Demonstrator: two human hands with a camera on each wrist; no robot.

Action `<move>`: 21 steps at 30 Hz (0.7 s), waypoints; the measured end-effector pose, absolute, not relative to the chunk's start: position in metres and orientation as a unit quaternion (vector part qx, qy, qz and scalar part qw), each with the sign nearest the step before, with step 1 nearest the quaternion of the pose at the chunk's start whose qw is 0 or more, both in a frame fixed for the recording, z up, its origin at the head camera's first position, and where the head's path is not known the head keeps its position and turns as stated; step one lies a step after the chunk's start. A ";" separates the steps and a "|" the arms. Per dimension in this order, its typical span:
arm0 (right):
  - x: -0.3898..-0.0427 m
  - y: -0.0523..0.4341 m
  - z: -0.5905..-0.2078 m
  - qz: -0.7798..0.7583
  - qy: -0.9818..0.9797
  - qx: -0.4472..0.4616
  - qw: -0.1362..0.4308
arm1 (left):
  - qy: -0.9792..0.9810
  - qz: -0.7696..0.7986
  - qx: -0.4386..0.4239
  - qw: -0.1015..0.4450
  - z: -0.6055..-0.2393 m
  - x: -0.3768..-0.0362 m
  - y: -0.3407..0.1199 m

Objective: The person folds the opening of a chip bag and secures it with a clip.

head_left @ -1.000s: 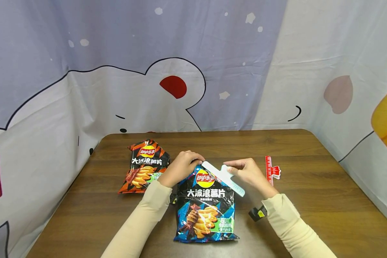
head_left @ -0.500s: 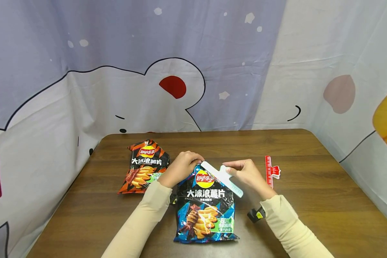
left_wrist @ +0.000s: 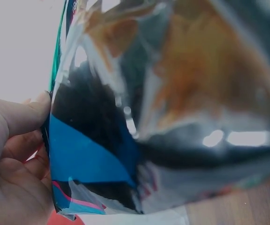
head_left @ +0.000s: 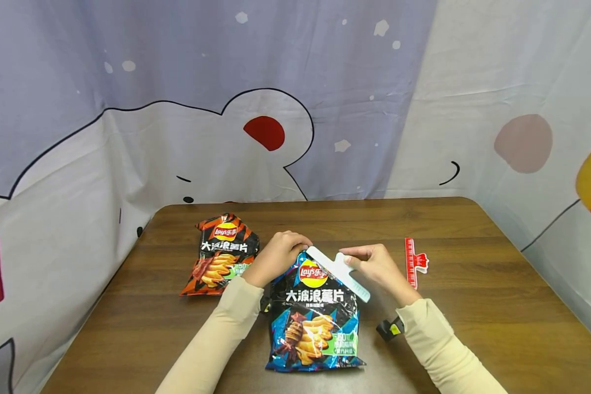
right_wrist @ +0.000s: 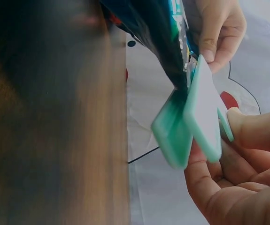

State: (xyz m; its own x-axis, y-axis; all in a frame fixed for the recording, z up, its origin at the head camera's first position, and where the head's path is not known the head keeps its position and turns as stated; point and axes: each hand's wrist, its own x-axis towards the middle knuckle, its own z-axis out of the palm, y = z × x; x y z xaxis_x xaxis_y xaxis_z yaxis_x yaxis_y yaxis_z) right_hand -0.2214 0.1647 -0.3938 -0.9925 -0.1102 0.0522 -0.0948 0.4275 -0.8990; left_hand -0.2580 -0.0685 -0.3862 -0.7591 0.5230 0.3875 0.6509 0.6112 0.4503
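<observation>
A blue and black bag of chips (head_left: 300,306) leans toward the camera in the head view. My left hand (head_left: 282,250) pinches its upper left edge between thumb and fingers, also seen in the left wrist view with the bag (left_wrist: 90,150) filling most of it. My right hand (head_left: 380,269) squeezes the handle of a white and mint bag clip (head_left: 339,272), which slants across the bag's upper right corner. In the right wrist view the two bars of the bag clip (right_wrist: 205,110) stand apart, with the bag's edge (right_wrist: 179,70) reaching between them.
An orange and black bag of chips (head_left: 221,254) lies on the wooden table (head_left: 473,317) behind my left forearm. A red bag clip (head_left: 411,264) lies beyond my right wrist. A patterned curtain (head_left: 349,109) hangs behind the table.
My right hand and the mint bag clip have shifted slightly left and down over the bag's corner. My left hand and the bag have stayed in place.
</observation>
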 end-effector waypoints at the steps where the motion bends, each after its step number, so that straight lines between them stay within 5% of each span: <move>1: -0.222 0.165 -0.394 -0.532 0.844 -0.060 0.007 | -0.891 -0.292 -0.330 0.112 -0.386 -0.258 -0.068; 21: -0.222 0.164 -0.395 -0.535 0.843 -0.052 0.019 | -0.895 -0.287 -0.323 0.109 -0.385 -0.257 -0.068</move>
State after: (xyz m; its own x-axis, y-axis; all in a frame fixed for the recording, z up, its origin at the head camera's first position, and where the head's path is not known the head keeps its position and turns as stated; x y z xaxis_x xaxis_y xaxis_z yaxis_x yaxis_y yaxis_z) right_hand -0.2215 0.1643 -0.3948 -0.9940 -0.1072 0.0232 -0.0666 0.4214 -0.9044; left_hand -0.2569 -0.0680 -0.3854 -0.7670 0.5165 0.3807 0.6416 0.6262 0.4430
